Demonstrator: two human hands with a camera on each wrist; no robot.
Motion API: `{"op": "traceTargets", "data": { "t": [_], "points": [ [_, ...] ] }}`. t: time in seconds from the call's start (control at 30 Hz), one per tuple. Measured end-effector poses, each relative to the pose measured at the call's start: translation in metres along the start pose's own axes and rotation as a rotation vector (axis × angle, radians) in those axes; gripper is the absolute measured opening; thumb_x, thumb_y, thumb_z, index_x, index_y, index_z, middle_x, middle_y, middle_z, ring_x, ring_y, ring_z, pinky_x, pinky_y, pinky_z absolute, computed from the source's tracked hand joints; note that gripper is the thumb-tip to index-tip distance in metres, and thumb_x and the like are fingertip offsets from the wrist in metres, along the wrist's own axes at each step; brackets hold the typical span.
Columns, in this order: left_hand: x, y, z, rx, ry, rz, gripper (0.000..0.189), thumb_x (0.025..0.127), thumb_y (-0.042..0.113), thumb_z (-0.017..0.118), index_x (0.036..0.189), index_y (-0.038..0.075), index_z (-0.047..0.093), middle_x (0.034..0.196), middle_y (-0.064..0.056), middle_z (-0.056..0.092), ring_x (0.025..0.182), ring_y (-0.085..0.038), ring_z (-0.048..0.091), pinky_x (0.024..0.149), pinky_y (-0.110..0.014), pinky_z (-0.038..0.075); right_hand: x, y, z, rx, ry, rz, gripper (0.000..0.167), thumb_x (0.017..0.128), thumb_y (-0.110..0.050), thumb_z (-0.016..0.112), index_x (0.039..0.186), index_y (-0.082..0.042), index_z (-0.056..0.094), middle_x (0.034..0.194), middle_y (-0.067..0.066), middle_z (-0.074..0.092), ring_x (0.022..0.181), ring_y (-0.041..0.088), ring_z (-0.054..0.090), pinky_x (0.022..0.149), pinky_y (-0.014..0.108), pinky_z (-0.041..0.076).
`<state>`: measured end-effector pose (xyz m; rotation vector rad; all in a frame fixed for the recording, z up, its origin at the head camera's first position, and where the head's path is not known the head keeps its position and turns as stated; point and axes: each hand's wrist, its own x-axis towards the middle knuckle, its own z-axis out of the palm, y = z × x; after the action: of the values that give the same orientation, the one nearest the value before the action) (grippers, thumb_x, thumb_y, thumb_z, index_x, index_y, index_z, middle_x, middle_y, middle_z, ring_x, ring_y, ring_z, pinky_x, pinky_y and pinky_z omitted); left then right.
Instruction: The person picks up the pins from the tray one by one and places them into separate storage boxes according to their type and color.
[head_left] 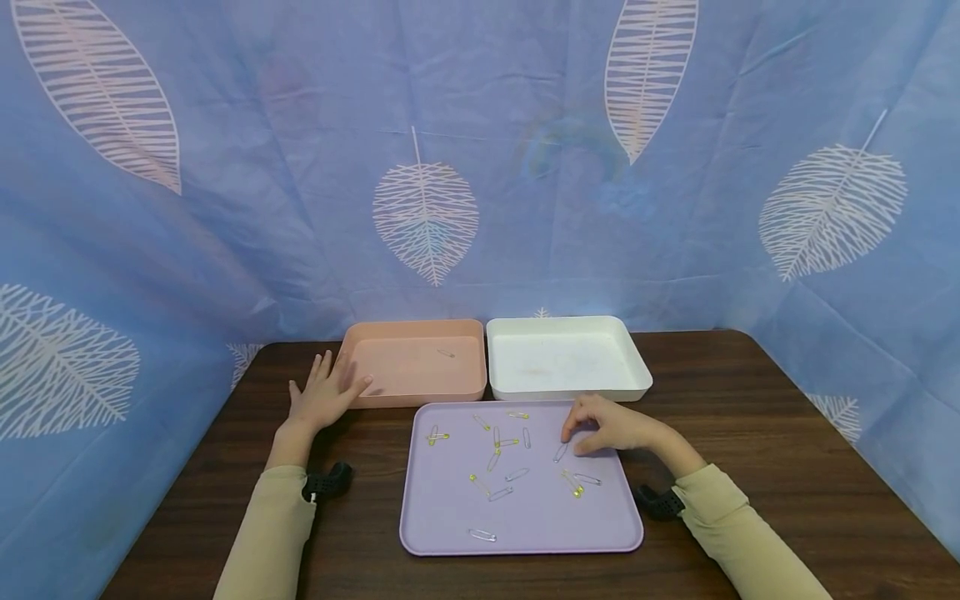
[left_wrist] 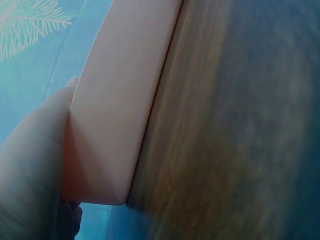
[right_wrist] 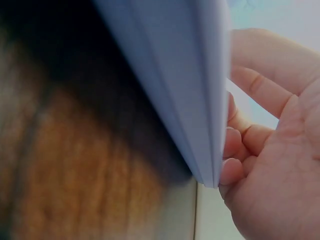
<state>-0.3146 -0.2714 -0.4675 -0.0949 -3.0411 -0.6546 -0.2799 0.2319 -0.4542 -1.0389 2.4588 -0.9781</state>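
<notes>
From here I am seeing the right hand (head_left: 611, 427) hovering over the right side of the purple tray (head_left: 442, 512), thumb and forefinger bent toward each other but standing apart, with nothing between them that I can make out. The silver pin (head_left: 560, 452) is lying just left of the thumb tip and just near of the forefinger tip, its long axis running from near left to far right, so its far end is pointing up at the forefinger; whether they are touching I cannot tell. The right hand is clearly the nearer one. The left hand (head_left: 322, 400) is resting at the left edge of the pink tray (head_left: 397, 367), fingers spread, gripping no pin. The purple tray is holding the scatter, some silver and others yellow-ended pins (head_left: 477, 483), a few crossing. One small pin (head_left: 446, 353) is lying far right in the pink tray, and the white tray (head_left: 555, 358) is standing just beside it on the right.
</notes>
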Motion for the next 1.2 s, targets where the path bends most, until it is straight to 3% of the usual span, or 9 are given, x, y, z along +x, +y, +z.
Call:
{"op": "traceTargets", "data": {
  "t": [0.47,0.7,1.2],
  "points": [
    [0.002,0.0,0.0,-0.002,0.005,0.003,0.092,0.091,0.073,0.038,0.158,0.018,0.007,0.163,-0.023,0.002,0.151,-0.043,-0.002,0.104,-0.08,-0.004,0.001,0.001,0.004,-0.077,0.0,0.02,0.006,0.08,-0.017,0.077,0.082,-0.02,0.072,0.094,-0.004,0.054,0.095,0.012,0.037,0.084,0.029,0.033],
    [0.0,-0.001,0.001,-0.013,0.005,0.002,0.091,0.091,0.073,0.038,0.158,0.019,0.007,0.163,-0.023,0.002,0.151,-0.042,-0.002,0.104,-0.08,-0.004,0.001,-0.003,0.004,-0.075,-0.003,0.047,0.005,0.08,-0.015,0.077,0.08,-0.016,0.072,0.093,-0.002,0.053,0.093,0.014,0.037,0.081,0.028,0.033],
    [0.0,-0.001,0.001,-0.006,0.001,0.002,0.092,0.091,0.073,0.037,0.158,0.017,0.009,0.163,-0.023,0.001,0.151,-0.043,-0.003,0.104,-0.08,-0.004,-0.001,-0.007,0.004,-0.126,-0.022,0.044,0.012,0.077,-0.011,0.074,0.073,-0.021,0.068,0.092,-0.002,0.049,0.09,0.015,0.034,0.074,0.026,0.032]
  ]
}}
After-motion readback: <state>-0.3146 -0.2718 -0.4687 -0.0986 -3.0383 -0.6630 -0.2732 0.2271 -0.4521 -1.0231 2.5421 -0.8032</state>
